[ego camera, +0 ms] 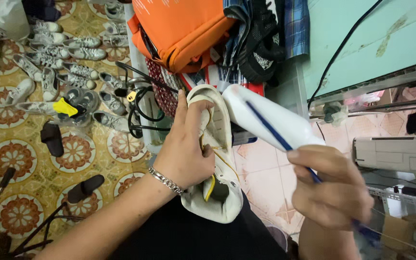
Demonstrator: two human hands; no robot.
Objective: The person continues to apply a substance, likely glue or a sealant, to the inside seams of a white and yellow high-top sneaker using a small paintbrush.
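**A:** What does the left hand (185,156) have?

**B:** A white sneaker (216,159), turned sole-side toward the camera. The hand is closed around it from the left: the fingers curl over the toe end and the thumb presses on the near side. There is a silver chain bracelet (165,180) on that wrist.

**A:** Where does the shoe sit?

**B:** Up in the air over the person's lap, toe pointing away, heel toward the body. Yellow trim shows along its edge and inside the opening at the heel end.

**A:** And the right hand (333,190)?

**B:** Its fingers are folded shut around the near end of a white hand-held appliance (270,120) with a blue stripe down its body. The appliance slants up and to the left, and its rounded far end lies just beside the toe of the sneaker; whether the two touch I cannot tell. A blue cord (364,231) runs out below the hand.

**A:** What is around them?

**B:** On the left, a patterned tile floor (15,154) with many pairs of white sneakers (58,62) laid in rows, plus a couple of black sandals (53,138). Just past the held shoe hangs an orange bag (179,29), with plaid cloth (294,24) to its right and coiled black cable (138,108) beneath it. At the far right there is a pale green wall (362,33) and a white sewing machine (396,154) lower down.
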